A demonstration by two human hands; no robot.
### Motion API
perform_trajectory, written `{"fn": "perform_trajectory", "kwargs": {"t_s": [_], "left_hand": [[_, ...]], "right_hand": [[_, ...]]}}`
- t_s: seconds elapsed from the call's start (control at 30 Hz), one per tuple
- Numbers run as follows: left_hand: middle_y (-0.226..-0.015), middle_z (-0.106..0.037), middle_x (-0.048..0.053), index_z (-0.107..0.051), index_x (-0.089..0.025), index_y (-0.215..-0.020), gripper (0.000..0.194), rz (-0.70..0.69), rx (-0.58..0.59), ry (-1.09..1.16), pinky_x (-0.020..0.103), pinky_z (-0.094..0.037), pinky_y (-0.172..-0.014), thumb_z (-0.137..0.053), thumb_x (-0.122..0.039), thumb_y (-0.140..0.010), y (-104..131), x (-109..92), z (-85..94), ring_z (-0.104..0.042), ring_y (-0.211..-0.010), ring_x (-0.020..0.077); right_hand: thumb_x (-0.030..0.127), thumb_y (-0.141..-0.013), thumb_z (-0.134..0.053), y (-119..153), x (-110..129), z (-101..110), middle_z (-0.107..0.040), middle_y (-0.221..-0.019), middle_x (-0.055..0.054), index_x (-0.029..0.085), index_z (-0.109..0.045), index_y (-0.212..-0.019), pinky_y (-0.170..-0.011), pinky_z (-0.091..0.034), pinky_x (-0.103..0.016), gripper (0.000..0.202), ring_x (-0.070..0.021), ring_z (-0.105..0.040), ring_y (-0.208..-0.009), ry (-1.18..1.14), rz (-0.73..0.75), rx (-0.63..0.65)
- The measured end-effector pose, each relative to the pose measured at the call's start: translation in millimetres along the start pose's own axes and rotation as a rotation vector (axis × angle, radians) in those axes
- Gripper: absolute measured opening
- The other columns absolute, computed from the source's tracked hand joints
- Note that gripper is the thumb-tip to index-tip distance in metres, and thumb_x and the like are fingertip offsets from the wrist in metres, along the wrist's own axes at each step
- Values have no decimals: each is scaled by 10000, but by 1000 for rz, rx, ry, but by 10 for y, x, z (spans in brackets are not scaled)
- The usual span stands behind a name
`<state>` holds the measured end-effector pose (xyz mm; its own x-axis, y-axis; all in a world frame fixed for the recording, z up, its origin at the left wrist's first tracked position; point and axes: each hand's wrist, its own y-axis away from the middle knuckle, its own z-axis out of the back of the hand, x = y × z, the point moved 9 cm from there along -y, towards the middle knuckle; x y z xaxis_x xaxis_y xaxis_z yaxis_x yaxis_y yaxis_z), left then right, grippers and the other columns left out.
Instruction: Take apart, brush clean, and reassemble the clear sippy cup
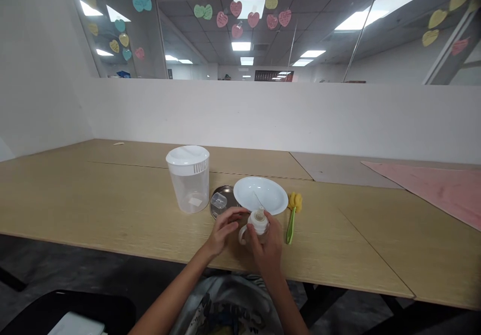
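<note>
A baby bottle (pixel 258 222) with a white collar, a clear teat and a side handle stands upright close to the table's front edge. My right hand (pixel 268 244) wraps round its right side. On the other side my left hand (pixel 223 229) has its fingers stretched out and apart, beside the bottle and holding nothing. Just behind the hands lies a white oval bowl (pixel 259 189) with a thin, pale stick-like piece in it. A clear plastic cap (pixel 218 201) rests on a round metal tray (pixel 225 189), partly hidden by the bowl and my left hand.
To the left stands a tall clear bucket (pixel 190 189) with a white lid. A brush with a yellow sponge head (pixel 295 202) and green handle lies right of the bowl. A pink sheet (pixel 432 184) covers the far right. A white wall (pixel 240 117) rises behind the table.
</note>
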<state>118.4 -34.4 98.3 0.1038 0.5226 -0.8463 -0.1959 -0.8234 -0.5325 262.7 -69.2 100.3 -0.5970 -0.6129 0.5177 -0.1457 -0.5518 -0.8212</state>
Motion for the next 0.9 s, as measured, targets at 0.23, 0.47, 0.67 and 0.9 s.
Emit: {"fn": "perform_trajectory", "kwargs": {"t_s": [0.23,0.47,0.67,0.9], "left_hand": [[-1072,-610,79,-600,-185,-1035,232,-133,-192,-454,346,-443,-870,-488,-315,-880,-250,-273,221,-563,-982,206],[-1192,-516,114,-533,-168,-1136,272,-283,-333,-986,416,-340,-999,-420,-236,-898,-357,-365,288,-436,-1153,239],[-1274,-457,162,-488,-116,-1195,337,-146,-175,-1145,459,-324,-1016,-401,-246,-897,-534,157,427,-365,-1225,282],[-1033,-622,114,-624,-145,-990,233,-39,-71,-1147,426,-409,-924,-439,-225,-874,-570,478,477,-526,-1016,248]], "right_hand": [[362,-841,-571,-3,14,4,-546,-1099,-133,152,-461,-1188,-847,-463,-420,420,-245,-520,-1029,18,14,-19],[369,-844,-559,-5,21,7,-554,-1090,-134,150,-477,-1178,-851,-459,-430,407,-250,-521,-1027,30,23,-16],[369,-849,-553,-16,36,8,-558,-1081,-137,147,-477,-1175,-842,-463,-431,402,-250,-525,-1018,30,28,-4],[368,-845,-559,-22,46,9,-558,-1087,-134,153,-477,-1168,-854,-457,-424,397,-247,-524,-1022,23,21,-4]]}}
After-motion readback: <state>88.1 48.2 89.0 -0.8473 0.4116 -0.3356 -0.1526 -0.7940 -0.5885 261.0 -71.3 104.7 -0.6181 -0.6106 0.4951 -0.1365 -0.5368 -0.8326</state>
